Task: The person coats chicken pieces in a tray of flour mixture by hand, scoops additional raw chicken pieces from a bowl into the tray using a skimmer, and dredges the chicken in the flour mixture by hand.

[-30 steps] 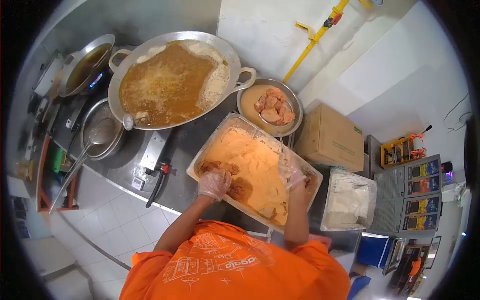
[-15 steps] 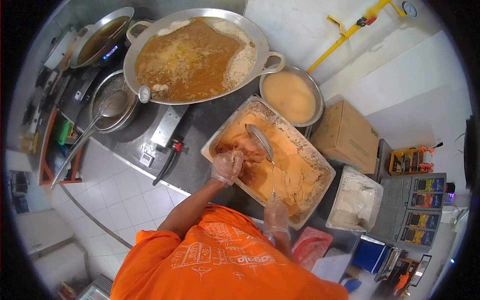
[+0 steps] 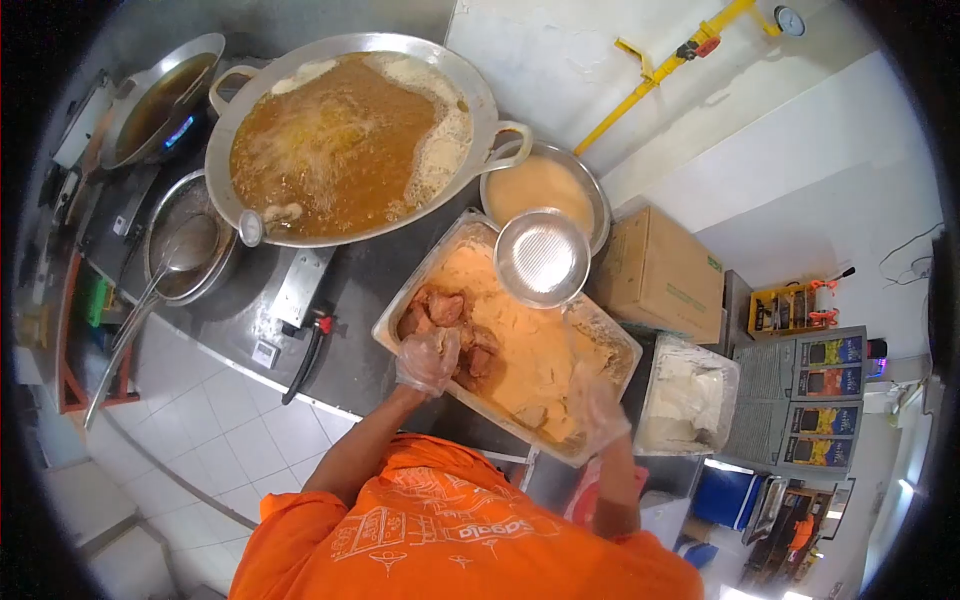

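Observation:
My right hand [image 3: 600, 410], in a clear plastic glove and slightly blurred, grips a perforated skimmer [image 3: 543, 258]. Its round metal bowl is raised over the far side of a rectangular tub [image 3: 625, 372] of pale orange breading [image 3: 515, 345]. Also gloved, my left hand [image 3: 430, 362] is at the tub's left end, its fingers curled against several reddish raw meat pieces [image 3: 440, 308]; whether it pinches one is hidden. Breading lies around the meat pieces.
Behind the tub stands a large wok [image 3: 485, 95] of bubbling oil, with a dial thermometer [image 3: 251, 228] at its rim. A bowl of pale liquid [image 3: 540, 190], a cardboard box [image 3: 660, 275] and a tub of white powder [image 3: 688, 395] are nearby. A strainer [image 3: 190, 243] rests in a pot at left.
The skimmer has been lifted off the breading and turned, its bowl now facing up. My right hand has moved right. More meat shows beside my left hand. The whole view has shifted a little.

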{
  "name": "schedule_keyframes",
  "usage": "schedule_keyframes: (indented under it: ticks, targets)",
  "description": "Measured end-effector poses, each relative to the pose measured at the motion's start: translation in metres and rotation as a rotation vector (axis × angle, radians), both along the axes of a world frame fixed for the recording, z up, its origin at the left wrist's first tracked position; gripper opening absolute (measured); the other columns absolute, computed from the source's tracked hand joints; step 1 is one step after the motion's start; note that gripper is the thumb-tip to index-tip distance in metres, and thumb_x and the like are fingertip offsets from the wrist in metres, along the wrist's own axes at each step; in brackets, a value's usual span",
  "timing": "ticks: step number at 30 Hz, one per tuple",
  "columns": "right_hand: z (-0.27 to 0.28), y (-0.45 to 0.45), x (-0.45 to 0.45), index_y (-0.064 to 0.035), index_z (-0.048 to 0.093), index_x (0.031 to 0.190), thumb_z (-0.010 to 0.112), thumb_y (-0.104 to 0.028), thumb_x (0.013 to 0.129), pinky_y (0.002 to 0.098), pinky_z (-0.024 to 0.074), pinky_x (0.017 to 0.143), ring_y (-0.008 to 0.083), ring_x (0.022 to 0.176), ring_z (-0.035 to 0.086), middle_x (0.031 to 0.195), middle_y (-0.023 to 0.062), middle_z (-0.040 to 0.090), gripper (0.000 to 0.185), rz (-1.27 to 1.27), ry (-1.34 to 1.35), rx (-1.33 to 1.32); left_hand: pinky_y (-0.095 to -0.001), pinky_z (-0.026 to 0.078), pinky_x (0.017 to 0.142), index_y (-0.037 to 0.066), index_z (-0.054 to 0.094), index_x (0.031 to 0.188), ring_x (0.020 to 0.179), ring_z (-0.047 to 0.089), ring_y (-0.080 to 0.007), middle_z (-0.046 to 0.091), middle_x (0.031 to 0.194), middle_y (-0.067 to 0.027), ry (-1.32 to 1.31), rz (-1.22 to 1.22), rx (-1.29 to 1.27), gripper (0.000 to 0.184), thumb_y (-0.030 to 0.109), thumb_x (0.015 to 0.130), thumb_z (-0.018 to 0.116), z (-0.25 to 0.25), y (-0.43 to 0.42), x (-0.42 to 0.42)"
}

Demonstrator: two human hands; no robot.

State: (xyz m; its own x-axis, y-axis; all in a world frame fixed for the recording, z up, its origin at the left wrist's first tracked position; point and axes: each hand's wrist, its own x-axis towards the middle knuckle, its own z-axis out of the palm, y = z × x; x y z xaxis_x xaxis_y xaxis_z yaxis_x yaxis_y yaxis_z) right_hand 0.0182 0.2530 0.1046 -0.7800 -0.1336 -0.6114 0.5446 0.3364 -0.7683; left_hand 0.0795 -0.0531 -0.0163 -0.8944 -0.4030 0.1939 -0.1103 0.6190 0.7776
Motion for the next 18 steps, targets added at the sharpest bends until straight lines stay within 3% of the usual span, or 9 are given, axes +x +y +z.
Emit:
schedule_keyframes:
  ticks: [1,3,5,7,9,13,15,18]
  targets:
    - [-0.016,0.012,-0.024,-0.0089,0.062,0.098,0.053,-0.032,0.103,0.0338,0.0464,0.052,0.0182,0.06,0.058,0.071,0.0005,0.057,0.025,0.178,0.34,0.063,-0.0485,0.051,0.054,0.002,0.065,0.071,0.056,0.064,-0.0401,0.063,0.063,-0.0214,-0.008,0.017,-0.023,0.035,0.027,0.096,0.063,0.003,0.0,-0.001]
    - [-0.053,0.027,-0.112,-0.0056,0.061,0.106,0.051,-0.023,0.102,0.042,0.0524,0.06,0.0298,0.071,0.066,0.083,0.0091,0.064,0.02,0.675,1.578,0.622,-0.0483,0.048,0.052,0.003,0.064,0.074,0.057,0.064,-0.0394,0.064,0.065,-0.0197,-0.056,0.043,-0.026,0.035,0.029,0.097,0.062,0.007,-0.001,0.001]
    - [0.007,-0.035,-0.154,-0.0024,0.059,0.122,0.05,-0.016,0.099,0.0469,0.0564,0.071,0.0395,0.084,0.069,0.101,0.0183,0.069,0.028,0.905,0.911,1.176,-0.0486,0.048,0.052,0.004,0.065,0.075,0.056,0.063,-0.0394,0.063,0.064,-0.0197,-0.016,0.031,-0.049,0.034,0.029,0.097,0.061,-0.001,-0.002,0.003]
    - [0.009,-0.063,-0.205,-0.0019,0.063,0.12,0.047,-0.016,0.101,0.0449,0.0583,0.075,0.0389,0.091,0.071,0.105,0.0221,0.071,0.029,0.823,0.954,1.256,-0.0489,0.047,0.052,0.004,0.065,0.077,0.056,0.063,-0.0393,0.063,0.064,-0.0196,0.024,0.022,-0.072,0.034,0.03,0.098,0.06,0.002,-0.002,0.0]
    - [-0.005,-0.073,-0.259,-0.0007,0.069,0.11,0.043,-0.019,0.103,0.0433,0.0588,0.078,0.0373,0.094,0.072,0.104,0.0245,0.072,0.033,0.924,0.933,1.3,-0.0491,0.049,0.051,0.001,0.061,0.064,0.051,0.061,-0.04,0.061,0.058,-0.0211,-0.015,0.03,-0.027,0.038,0.023,0.094,0.064,0.02,-0.001,-0.001]
    - [-0.035,-0.087,-0.326,-0.0025,0.069,0.103,0.049,-0.021,0.101,0.048,0.0586,0.077,0.0392,0.09,0.073,0.096,0.0213,0.073,0.027,0.8,0.933,1.213,-0.0482,0.048,0.049,0.002,0.06,0.068,0.05,0.06,-0.0391,0.058,0.055,-0.0193,0.009,-0.028,-0.008,0.032,0.02,0.093,0.064,0.004,-0.003,0.0]
    - [-0.021,-0.098,-0.329,-0.0051,0.072,0.097,0.048,-0.025,0.102,0.0464,0.0589,0.08,0.0366,0.093,0.073,0.098,0.02,0.074,0.032,0.883,0.903,1.343,-0.0478,0.048,0.048,0.005,0.058,0.072,0.049,0.06,-0.0374,0.056,0.054,-0.0171,0.172,-0.089,-0.289,0.025,0.018,0.092,0.064,-0.005,-0.005,0.002]
    - [-0.012,-0.081,-0.35,-0.0062,0.075,0.096,0.048,-0.026,0.102,0.0457,0.0586,0.083,0.0351,0.099,0.073,0.103,0.02,0.075,0.034,1.006,0.844,1.41,-0.0479,0.048,0.049,0.005,0.059,0.075,0.05,0.06,-0.037,0.055,0.056,-0.0161,0.046,-0.027,-0.131,0.022,0.018,0.092,0.064,0.003,-0.001,0.002]
